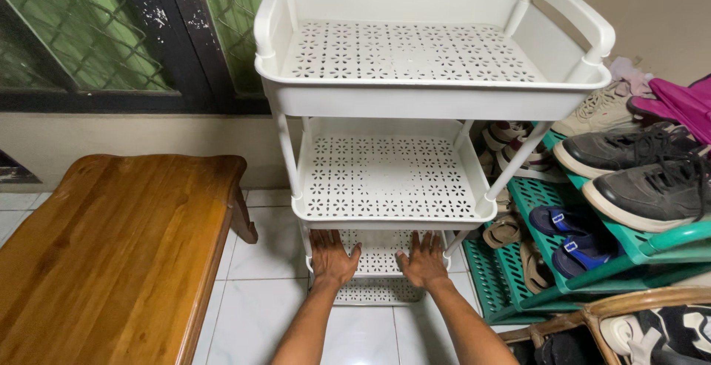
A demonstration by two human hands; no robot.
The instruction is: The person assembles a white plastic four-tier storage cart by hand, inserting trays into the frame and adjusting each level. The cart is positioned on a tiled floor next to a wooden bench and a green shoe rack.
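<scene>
Both forearms reach down to the bottom tray (378, 257) of the white three-tier plastic rack (415, 98) standing on the tiled floor (259, 313). Left hand (331, 257) and right hand (424, 260) lie flat, fingers spread (gripping nothing); pressing evenly on both sides should keep the tray level.

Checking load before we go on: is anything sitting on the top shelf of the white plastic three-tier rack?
No, the top shelf of the white perforated plastic rack shows only its bare flower-patterned holes.
</scene>
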